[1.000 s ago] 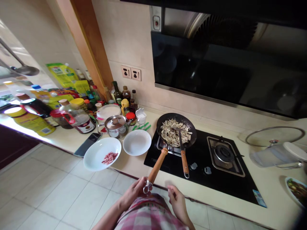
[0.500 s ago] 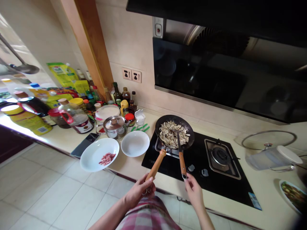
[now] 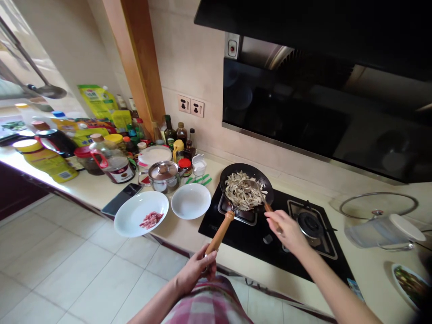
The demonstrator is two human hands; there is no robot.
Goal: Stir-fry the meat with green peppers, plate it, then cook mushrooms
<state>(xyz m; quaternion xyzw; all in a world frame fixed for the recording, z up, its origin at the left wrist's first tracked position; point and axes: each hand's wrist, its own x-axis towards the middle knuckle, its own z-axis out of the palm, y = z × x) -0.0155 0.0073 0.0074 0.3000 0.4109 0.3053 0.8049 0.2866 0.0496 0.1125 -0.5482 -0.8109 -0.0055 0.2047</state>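
A black wok (image 3: 266, 204) stands on the left burner, with pale sliced pieces, perhaps mushrooms (image 3: 243, 192), spread inside. My left hand (image 3: 201, 263) is wrapped round the end of its wooden handle. My right hand (image 3: 286, 228) grips a spatula (image 3: 269, 208) by the wooden part, and the metal blade lies among the pale pieces. To the left, a white plate (image 3: 131, 220) carries a small heap of raw meat strips (image 3: 151, 219). Beside it is a white bowl (image 3: 191, 201) with nothing visible in it.
A lidded steel pot (image 3: 164, 177) and several bottles and jars crowd the counter behind the plate. On the right are a second burner (image 3: 309, 224), a glass lid (image 3: 364, 206), a clear pitcher (image 3: 371, 232) and a dish of food (image 3: 410, 281). The range hood (image 3: 303, 112) hangs above.
My right hand has moved from the spatula's end up and right to a full grip on its handle. The spatula now slants to the right. My left hand stays on the wok handle.
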